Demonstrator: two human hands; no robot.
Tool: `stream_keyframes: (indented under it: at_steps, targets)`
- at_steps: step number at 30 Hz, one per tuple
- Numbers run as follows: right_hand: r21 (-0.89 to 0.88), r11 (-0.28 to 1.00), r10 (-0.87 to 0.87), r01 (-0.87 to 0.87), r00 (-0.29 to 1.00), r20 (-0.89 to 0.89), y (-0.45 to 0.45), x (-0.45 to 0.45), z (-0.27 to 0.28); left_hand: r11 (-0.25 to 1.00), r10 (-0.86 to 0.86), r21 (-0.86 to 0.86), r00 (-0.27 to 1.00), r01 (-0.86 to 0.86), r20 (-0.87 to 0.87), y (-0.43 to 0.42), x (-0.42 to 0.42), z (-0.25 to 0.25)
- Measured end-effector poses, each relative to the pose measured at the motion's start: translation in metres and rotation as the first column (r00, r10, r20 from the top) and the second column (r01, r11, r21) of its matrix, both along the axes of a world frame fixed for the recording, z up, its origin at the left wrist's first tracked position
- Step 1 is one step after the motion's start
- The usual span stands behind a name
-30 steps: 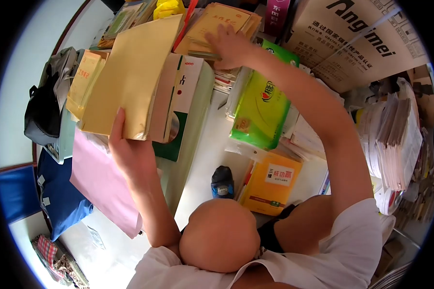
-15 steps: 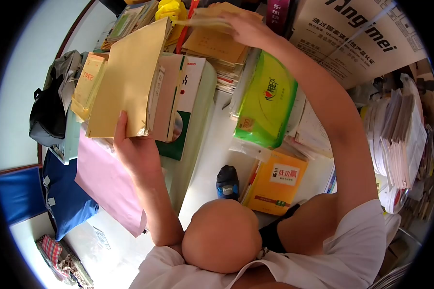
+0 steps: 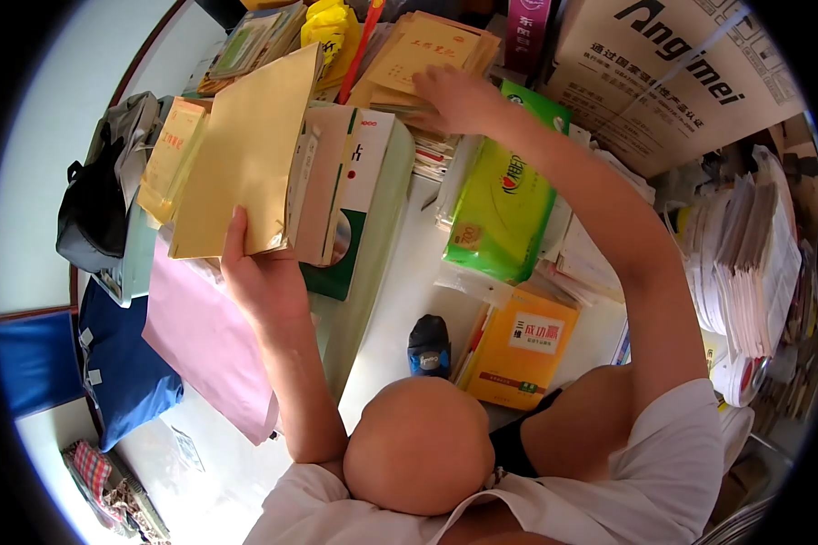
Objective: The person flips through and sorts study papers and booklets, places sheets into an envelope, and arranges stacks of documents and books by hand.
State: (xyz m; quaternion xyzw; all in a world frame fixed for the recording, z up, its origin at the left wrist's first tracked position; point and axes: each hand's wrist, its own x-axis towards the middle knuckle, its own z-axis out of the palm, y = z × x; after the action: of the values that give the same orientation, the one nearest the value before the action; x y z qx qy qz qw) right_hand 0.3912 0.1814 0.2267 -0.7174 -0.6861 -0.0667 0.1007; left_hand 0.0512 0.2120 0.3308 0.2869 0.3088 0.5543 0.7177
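My left hand [image 3: 265,277] grips the lower edge of a large tan folder [image 3: 245,150], its thumb pressed on the front. The folder leans upright against other folders and a white-and-green box [image 3: 359,173]. At the top, my right hand [image 3: 463,100] is at the lower right corner of a tan notebook [image 3: 432,54] with red lettering. Its fingers lie on the cover and its thumb is by the edge. That notebook lies on a pile of similar ones. Another notebook [image 3: 171,145] stands left of the folder.
A green tissue pack [image 3: 504,204] lies below my right forearm. An orange book [image 3: 523,345] is near my knee. A large carton [image 3: 663,82] stands at the upper right, paper stacks [image 3: 745,254] at the right. Pink paper [image 3: 204,336] and a black bag [image 3: 95,209] are left.
My right hand has come down towards me, and the blurred tan item it was moving now lies as a notebook on the pile. My left hand keeps its hold on the folder.
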Motion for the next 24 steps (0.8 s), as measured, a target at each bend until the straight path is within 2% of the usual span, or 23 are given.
stream_keyframes:
  at_steps: [3,7,9,10,12,13,17,20,22,24]
  targets:
    - [-0.034,0.993,-0.117,0.115,0.989,-0.085,0.01,-0.003,0.001,0.998,-0.028,0.05,0.999,0.029,-0.02,-0.003,0.002,0.0]
    - [0.075,0.973,-0.219,0.219,0.976,-0.008,0.026,-0.024,-0.001,0.999,-0.018,0.043,0.998,0.021,-0.055,-0.005,0.003,0.0]
    - [-0.054,0.969,-0.246,0.242,0.964,-0.098,0.039,-0.03,0.012,0.999,-0.013,0.03,0.997,0.015,-0.075,-0.007,0.003,-0.001]
    - [-0.058,0.965,-0.26,0.255,0.96,-0.103,0.045,-0.032,0.014,0.999,-0.027,0.027,0.996,0.029,-0.08,-0.008,0.003,-0.001]
    - [-0.273,0.952,-0.152,0.142,0.988,-0.017,0.06,-0.031,0.023,0.999,-0.044,0.015,0.993,0.046,-0.109,-0.009,0.005,0.001]
    - [-0.461,0.873,-0.184,0.162,0.983,-0.002,0.062,-0.034,0.035,0.998,-0.058,0.016,0.992,0.061,-0.115,-0.007,0.006,0.0]
    - [-0.453,0.869,-0.225,0.197,0.974,-0.01,0.068,-0.036,0.023,0.999,-0.052,0.003,0.992,0.053,-0.117,-0.008,0.002,-0.002]
    - [-0.423,0.893,-0.189,0.152,0.981,-0.046,0.059,-0.037,0.01,0.997,-0.072,0.005,0.992,0.073,-0.1,-0.008,0.001,-0.004]
    - [-0.367,0.907,-0.213,0.207,0.977,0.025,0.063,-0.034,0.011,0.997,-0.068,0.022,0.994,0.07,-0.083,-0.005,0.001,-0.005]
    - [-0.344,0.916,-0.238,0.207,0.97,-0.05,0.067,-0.031,0.013,0.998,-0.063,0.015,0.996,0.064,-0.056,-0.004,0.0,-0.007]
